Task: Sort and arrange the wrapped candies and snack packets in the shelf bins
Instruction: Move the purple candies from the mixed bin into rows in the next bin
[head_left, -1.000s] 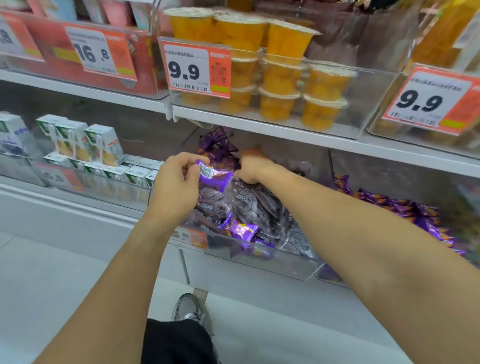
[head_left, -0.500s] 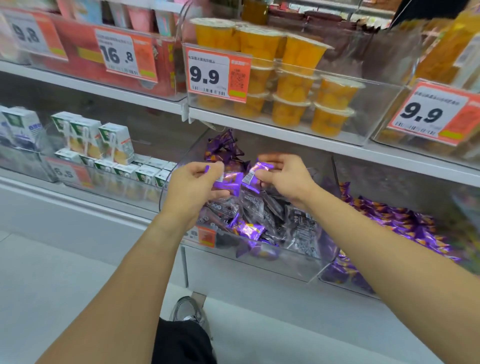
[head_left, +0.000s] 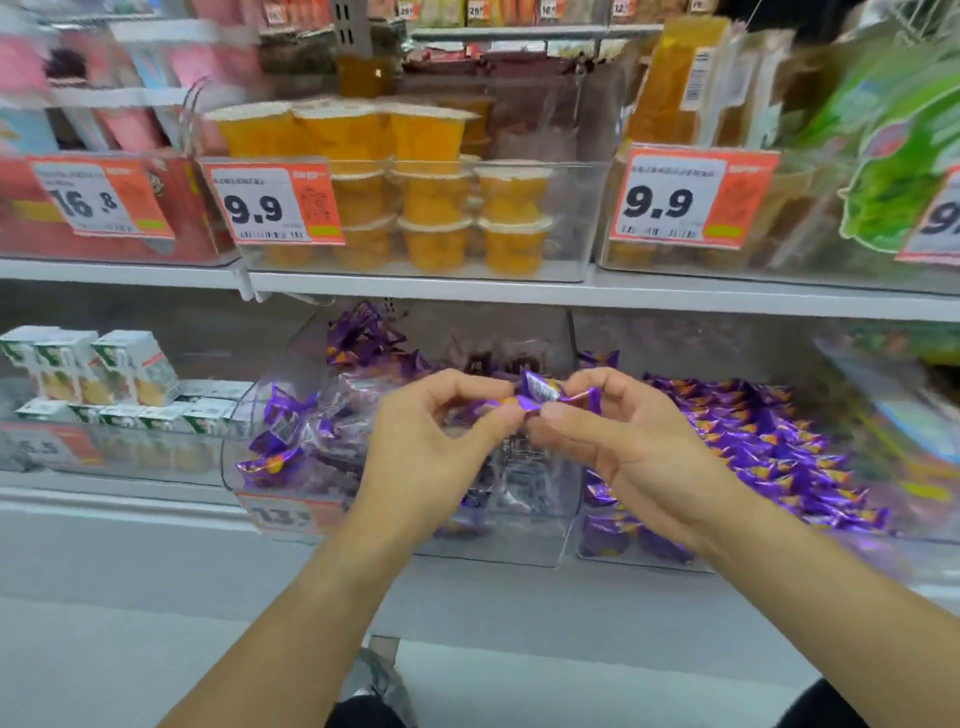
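Both hands have drawn back from the clear bin and now share one purple wrapped candy in front of it. Left hand pinches its left end, right hand the right end, fingers curled. Loose purple candies fill the neighbouring bin on the right.

Candy betw both hands, above middle bin; cartons left, candy pile right, cups on shelf above.
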